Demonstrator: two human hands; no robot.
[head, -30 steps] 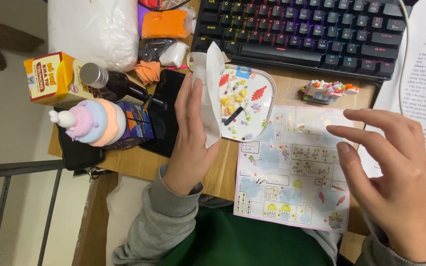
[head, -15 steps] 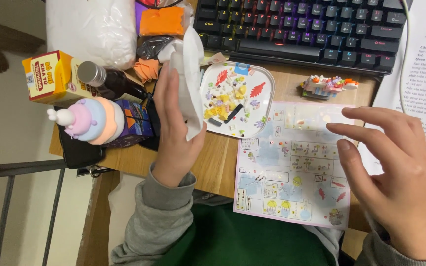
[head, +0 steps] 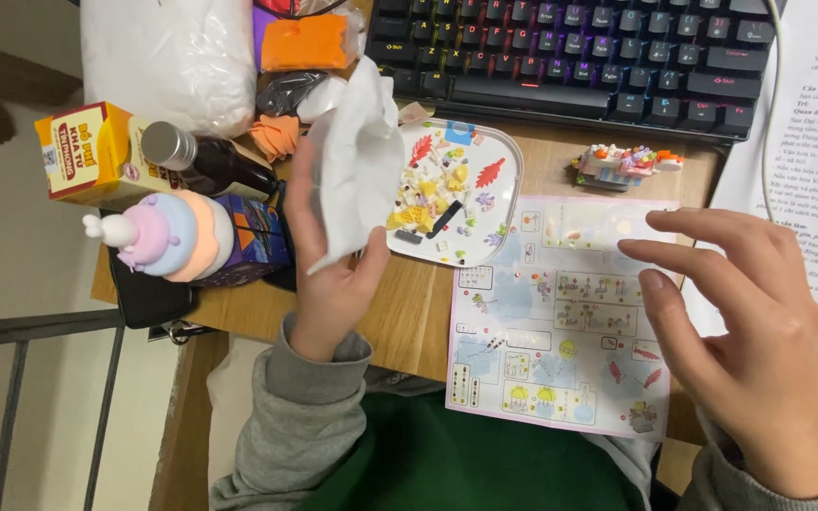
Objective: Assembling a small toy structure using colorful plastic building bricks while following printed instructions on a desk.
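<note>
My left hand (head: 328, 284) pinches 1 crumpled white tissue (head: 357, 161), its long axis upright, above the desk (head: 409, 312) beside the tray (head: 508, 185) of small pieces. My right hand (head: 745, 341), fingers spread apart, hovers over the instruction sheet (head: 542, 331), hiding its right edge.

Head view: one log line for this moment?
left hand: holds white tissue | right hand: open over instruction sheet | tray: small bricks
</note>
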